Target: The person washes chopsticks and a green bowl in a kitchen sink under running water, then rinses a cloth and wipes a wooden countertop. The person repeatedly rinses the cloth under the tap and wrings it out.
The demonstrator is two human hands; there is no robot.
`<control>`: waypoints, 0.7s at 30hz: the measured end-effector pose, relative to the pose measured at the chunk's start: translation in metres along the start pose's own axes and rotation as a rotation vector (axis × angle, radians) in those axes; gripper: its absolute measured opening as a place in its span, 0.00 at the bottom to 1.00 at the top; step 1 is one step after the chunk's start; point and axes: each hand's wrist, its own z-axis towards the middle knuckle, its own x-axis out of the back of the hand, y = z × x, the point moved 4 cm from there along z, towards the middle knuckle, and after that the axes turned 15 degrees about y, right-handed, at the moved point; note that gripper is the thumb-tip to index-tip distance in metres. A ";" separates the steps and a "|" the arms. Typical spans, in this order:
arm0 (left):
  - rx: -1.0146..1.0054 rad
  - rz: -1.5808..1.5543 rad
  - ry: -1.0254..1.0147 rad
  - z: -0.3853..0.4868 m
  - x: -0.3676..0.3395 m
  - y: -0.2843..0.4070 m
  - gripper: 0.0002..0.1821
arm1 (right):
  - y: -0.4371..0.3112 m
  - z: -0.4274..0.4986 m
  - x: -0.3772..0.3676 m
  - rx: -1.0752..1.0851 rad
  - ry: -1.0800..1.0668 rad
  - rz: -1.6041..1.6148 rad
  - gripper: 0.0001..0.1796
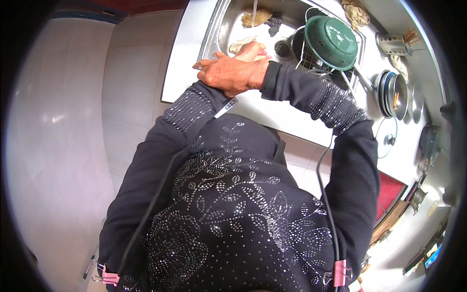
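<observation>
My left hand [250, 52] reaches out over the near edge of the steel sink [213, 34], partly hidden behind my right hand. Across the left wrist, at the end of the black sleeve, lies my right hand [231, 75]; its fingertips reach past the wrist on the left. Whether it grips the wrist or only rests there, I cannot tell. A thin stream of water [254, 16] falls into the sink just beyond the hands. Close by in the basin are a pale cloth [239, 44], a yellowish scrubber [257, 18], a dark scouring pad [274, 25] and a drain strainer [283, 48].
A green plastic basin [334, 42] sits upside down on a wire rack [309, 60] at the sink's right. Along the counter stand a perforated steel utensil holder [388, 44], nested metal bowls [396, 96] and a glass lid [386, 138]. A crumpled cloth [355, 14] lies behind.
</observation>
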 end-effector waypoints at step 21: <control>0.207 -0.122 -0.337 -0.016 -0.064 -0.013 0.23 | 0.228 -0.208 0.004 -0.301 2.574 2.193 0.26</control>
